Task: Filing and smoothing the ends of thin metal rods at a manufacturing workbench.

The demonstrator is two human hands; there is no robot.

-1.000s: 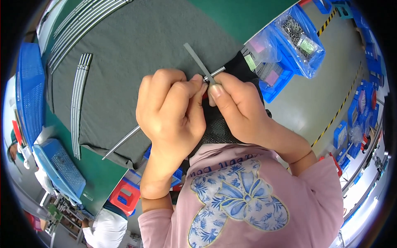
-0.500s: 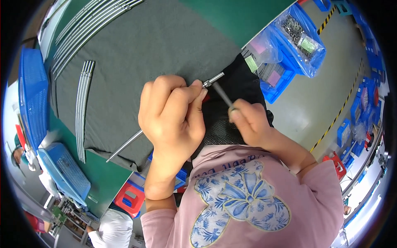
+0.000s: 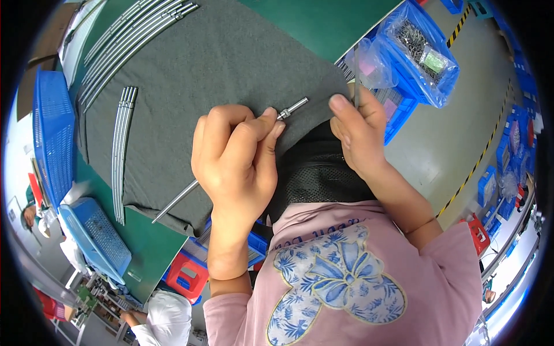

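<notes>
My left hand [image 3: 236,158] is closed around a long thin metal rod [image 3: 176,200]; the rod's fitted tip [image 3: 293,108] sticks out past my thumb and its tail runs down-left over the grey felt mat [image 3: 196,63]. My right hand [image 3: 359,130] is a little to the right of that tip, apart from it, pinching a short slim metal piece [image 3: 356,76] that points up between its fingers.
Curved metal rods lie in a bundle [image 3: 122,150] on the mat's left and in another bundle [image 3: 135,29] at its far edge. Blue baskets [image 3: 49,124] stand left. Blue bins with bagged small parts [image 3: 421,49] sit right. Another person [image 3: 167,317] works below.
My hands, joined at the rod's tip a second ago, have separated. The right hand has drawn away to the right and up, carrying the short metal piece. The left hand still holds the rod.
</notes>
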